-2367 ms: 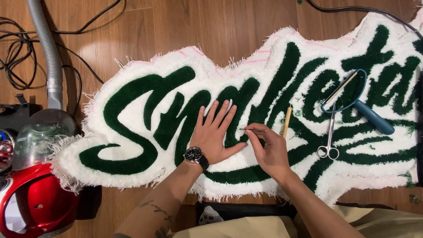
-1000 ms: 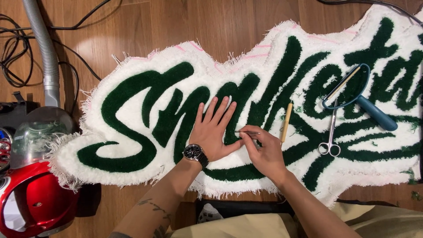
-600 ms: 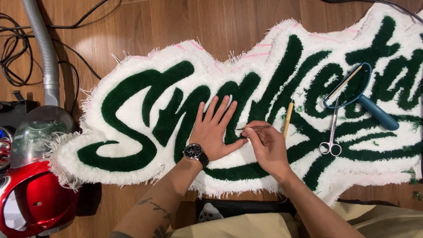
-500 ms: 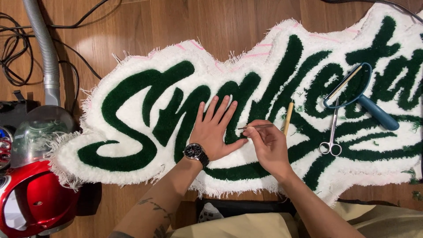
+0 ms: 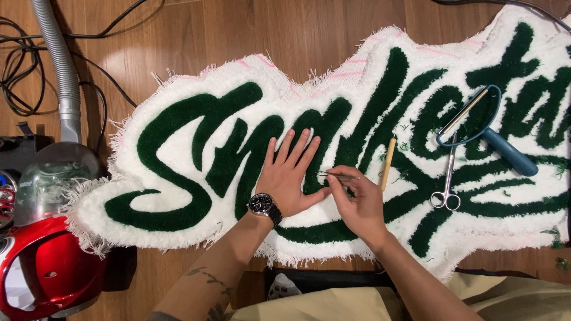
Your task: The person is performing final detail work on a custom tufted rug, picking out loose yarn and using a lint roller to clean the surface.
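Wooden floor [image 5: 196,35] is carrying everything. White tufted rug [image 5: 178,172] with dark green lettering is lying flat across it, fringe edges touching boards. Red vacuum cleaner [image 5: 47,267] is sitting at lower left, just beside rug edge. Grey hose [image 5: 59,65] is running up from it. Black cables [image 5: 24,71] are lying looped at upper left, near hose.

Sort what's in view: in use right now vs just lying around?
In use: left hand flat on the tufted rug; right hand pinching thin tweezers.

Lying about: scissors, blue-handled tool, wooden-handled tool, red vacuum, cables.
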